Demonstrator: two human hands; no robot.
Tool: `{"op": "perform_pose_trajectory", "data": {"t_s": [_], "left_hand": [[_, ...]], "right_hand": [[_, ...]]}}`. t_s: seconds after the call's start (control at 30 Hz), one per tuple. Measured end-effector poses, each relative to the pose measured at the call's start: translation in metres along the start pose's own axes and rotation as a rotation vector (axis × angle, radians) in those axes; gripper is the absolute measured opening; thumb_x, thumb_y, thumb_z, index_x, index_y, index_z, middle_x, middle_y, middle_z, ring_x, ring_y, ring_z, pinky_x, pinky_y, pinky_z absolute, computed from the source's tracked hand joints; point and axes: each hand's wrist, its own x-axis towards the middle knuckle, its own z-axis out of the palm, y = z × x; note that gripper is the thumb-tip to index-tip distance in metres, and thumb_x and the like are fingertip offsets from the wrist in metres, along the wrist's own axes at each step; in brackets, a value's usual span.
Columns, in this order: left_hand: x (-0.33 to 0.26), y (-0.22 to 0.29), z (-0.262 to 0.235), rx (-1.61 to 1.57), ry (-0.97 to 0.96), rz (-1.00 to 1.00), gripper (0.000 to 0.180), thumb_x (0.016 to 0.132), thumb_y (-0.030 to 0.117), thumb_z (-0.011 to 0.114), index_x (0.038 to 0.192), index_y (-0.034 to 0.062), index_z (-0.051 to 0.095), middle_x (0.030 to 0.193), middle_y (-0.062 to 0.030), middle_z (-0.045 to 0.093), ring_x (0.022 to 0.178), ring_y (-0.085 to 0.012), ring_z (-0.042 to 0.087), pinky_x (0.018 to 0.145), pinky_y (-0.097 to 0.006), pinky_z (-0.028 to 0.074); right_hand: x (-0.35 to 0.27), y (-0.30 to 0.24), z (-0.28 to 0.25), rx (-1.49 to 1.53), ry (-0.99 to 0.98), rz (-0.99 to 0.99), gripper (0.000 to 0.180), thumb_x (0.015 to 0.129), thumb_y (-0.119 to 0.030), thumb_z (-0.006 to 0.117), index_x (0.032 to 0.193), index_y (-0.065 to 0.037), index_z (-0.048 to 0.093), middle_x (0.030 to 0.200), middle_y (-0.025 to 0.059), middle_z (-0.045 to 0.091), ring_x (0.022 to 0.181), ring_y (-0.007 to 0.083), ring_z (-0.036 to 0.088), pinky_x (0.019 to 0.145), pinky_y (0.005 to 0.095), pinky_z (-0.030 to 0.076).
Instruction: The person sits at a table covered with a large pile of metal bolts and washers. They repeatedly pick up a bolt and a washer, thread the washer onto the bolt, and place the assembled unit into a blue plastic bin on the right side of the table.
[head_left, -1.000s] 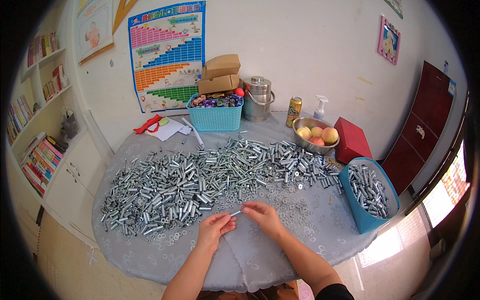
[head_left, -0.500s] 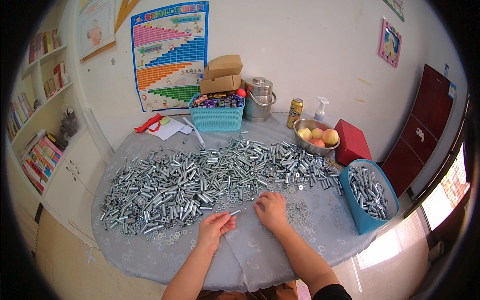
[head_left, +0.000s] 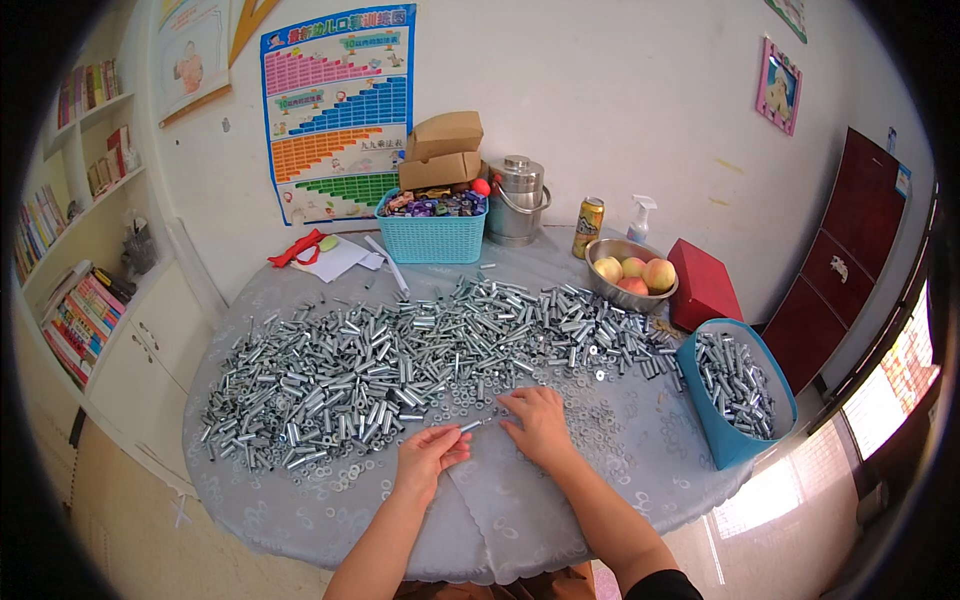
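Observation:
My left hand is closed near the table's front, its thumb and fingers pinching a small silver expansion bolt whose narrower end points right. Just beyond that end is my right hand, palm down with its fingers curled and drawn together. Whether a small piece sits between its fingertips is too small to make out. Loose washers lie flat around and beside the right hand. Behind both hands spreads a wide heap of silver metal sleeves and bolts.
A blue bin full of similar metal pieces stands at the right edge. Along the back are a turquoise basket, a metal pot, a can, a bowl of peaches and a red box. Grey cloth covers the table.
My right hand has shifted slightly left and nearer to me, its fingertips closer to the bolt's end. My left hand holds the bolt in almost the same place.

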Motion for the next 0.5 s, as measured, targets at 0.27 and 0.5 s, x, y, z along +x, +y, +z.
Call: {"op": "perform_pose_trajectory", "data": {"t_s": [0.27, 0.5], "left_hand": [[-0.001, 0.002, 0.002, -0.008, -0.002, 0.001, 0.019, 0.082, 0.005, 0.06, 0.098, -0.0048, 0.059, 0.09, -0.0166, 0.064, 0.071, -0.0178, 0.063, 0.067, -0.029, 0.054], [-0.001, 0.0, 0.0, -0.031, -0.005, -0.011, 0.019, 0.082, 0.006, 0.06, 0.098, -0.0046, 0.059, 0.09, -0.0165, 0.064, 0.071, -0.0178, 0.063, 0.068, -0.029, 0.054]], "right_hand": [[0.0, 0.006, 0.011, 0.03, -0.01, -0.062, 0.02, 0.07, -0.014, 0.067, 0.09, -0.01, 0.067, 0.079, 0.0045, 0.062, 0.083, 0.0241, 0.055, 0.081, 0.037, 0.039], [-0.005, -0.014, -0.007, 0.823, -0.045, 0.465, 0.016, 0.075, -0.011, 0.069, 0.089, -0.003, 0.065, 0.086, 0.0034, 0.064, 0.08, 0.012, 0.057, 0.073, 0.0258, 0.045]]}}
